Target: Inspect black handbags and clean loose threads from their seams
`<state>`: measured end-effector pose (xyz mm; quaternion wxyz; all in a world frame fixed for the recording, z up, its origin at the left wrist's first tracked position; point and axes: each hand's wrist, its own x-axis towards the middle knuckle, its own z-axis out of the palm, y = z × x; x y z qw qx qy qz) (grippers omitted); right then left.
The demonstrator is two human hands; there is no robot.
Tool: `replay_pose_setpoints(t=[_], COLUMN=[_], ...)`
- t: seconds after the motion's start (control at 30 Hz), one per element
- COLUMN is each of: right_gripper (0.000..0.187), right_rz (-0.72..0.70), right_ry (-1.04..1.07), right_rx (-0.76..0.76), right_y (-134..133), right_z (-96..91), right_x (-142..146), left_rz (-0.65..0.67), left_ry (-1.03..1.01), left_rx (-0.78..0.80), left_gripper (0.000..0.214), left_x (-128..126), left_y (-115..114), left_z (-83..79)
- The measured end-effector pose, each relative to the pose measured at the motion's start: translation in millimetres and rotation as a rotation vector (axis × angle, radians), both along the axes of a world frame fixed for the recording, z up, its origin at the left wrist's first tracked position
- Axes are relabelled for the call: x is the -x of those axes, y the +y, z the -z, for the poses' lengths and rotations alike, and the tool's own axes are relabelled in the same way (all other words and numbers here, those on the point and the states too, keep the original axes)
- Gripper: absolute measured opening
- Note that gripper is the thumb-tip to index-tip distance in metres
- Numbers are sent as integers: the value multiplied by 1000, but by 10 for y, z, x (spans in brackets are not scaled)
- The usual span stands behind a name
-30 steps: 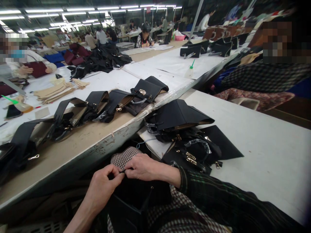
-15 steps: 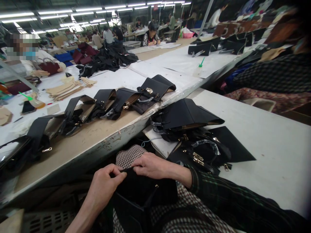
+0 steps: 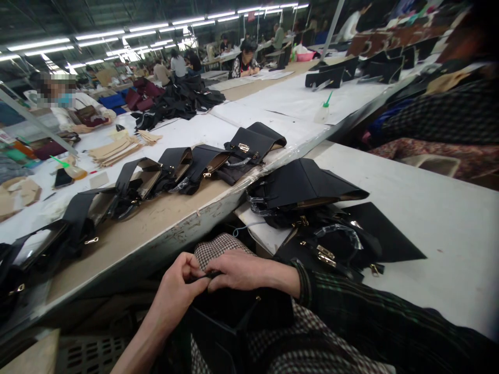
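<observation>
A black handbag (image 3: 241,317) rests on my lap over a checked cloth (image 3: 218,246), its inside dark and a small gold-coloured fitting showing near its right side. My left hand (image 3: 183,280) pinches the bag's upper edge between thumb and fingers. Right beside it, my right hand (image 3: 234,270) grips the same edge, fingers curled over it. The two hands nearly touch. What lies under the fingertips is hidden. To the right, a black bag with a gold clasp and plastic-wrapped handle (image 3: 325,254) lies on the white table.
Several black bags (image 3: 136,174) line the long workbench (image 3: 187,218) on my left. Another black bag (image 3: 304,182) lies on the white table (image 3: 463,234). Green-tipped bottles (image 3: 323,111) and tan pieces (image 3: 117,148) are on the bench. A plastic crate (image 3: 93,353) stands low left. Co-workers sit around.
My hands have drawn closer together on the bag's edge, the left fingers now curled more tightly. The whole view has shifted slightly. A co-worker at far left has tilted a dark red bag.
</observation>
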<state>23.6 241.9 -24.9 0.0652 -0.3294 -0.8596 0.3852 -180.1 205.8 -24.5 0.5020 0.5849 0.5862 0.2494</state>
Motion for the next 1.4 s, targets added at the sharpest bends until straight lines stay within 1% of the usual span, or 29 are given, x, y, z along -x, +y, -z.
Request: replay_pose_setpoints(t=[0.1, 0.17, 0.23, 0.33, 0.5, 0.57, 0.67, 0.8, 0.9, 0.97, 1.03, 1.1, 1.23, 1.3, 1.4], right_gripper=[22, 18, 16, 15, 25, 24, 25, 29, 29, 32, 34, 29, 14, 13, 13], right_rz=[9, 12, 9, -19, -76, -79, -72, -106, -136, -94, -20, 23, 16, 22, 42], right_ry=[-40, -34, -41, -23, 110, 131, 133, 91, 77, 79, 97, 136, 185, 191, 202], right_rx=[-4, 1, 6, 26, 72, 73, 21, -104, -169, -182, -190, -213, -299, -317, -303], right_y=[27, 44, 64, 102, 130, 118, 91, 61, 39, 17, -11, -38, -75, -82, -85], right_z=[-5, -10, -20, -31, 11, 37, 74, 132, 157, 151, 137, 132, 174, 196, 201], right_x=[87, 102, 94, 57, -20, -32, -15, 35, 59, 65, 67, 69, 79, 86, 104], left_rz=[125, 213, 248, 245, 228, 220, 206, 202, 217, 227, 225, 214, 225, 236, 244], left_ry=[89, 183, 241, 239, 192, 182, 208, 332, 396, 408, 409, 407, 410, 412, 389], left_rx=[75, 158, 221, 217, 176, 186, 179, 107, 73, 70, 73, 73, 48, 41, 46], left_gripper=[34, 27, 21, 23, 27, 28, 32, 33, 35, 36, 36, 34, 30, 27, 22], left_x=[148, 264, 349, 374, 291, 275, 269, 270, 275, 277, 273, 265, 248, 244, 239], left_y=[18, 17, 4, -32, -85, -99, -111, -130, -146, -150, -146, -136, -117, -115, -110], left_z=[-156, -240, -277, -270, -260, -262, -251, -221, -211, -212, -214, -214, -199, -194, -201])
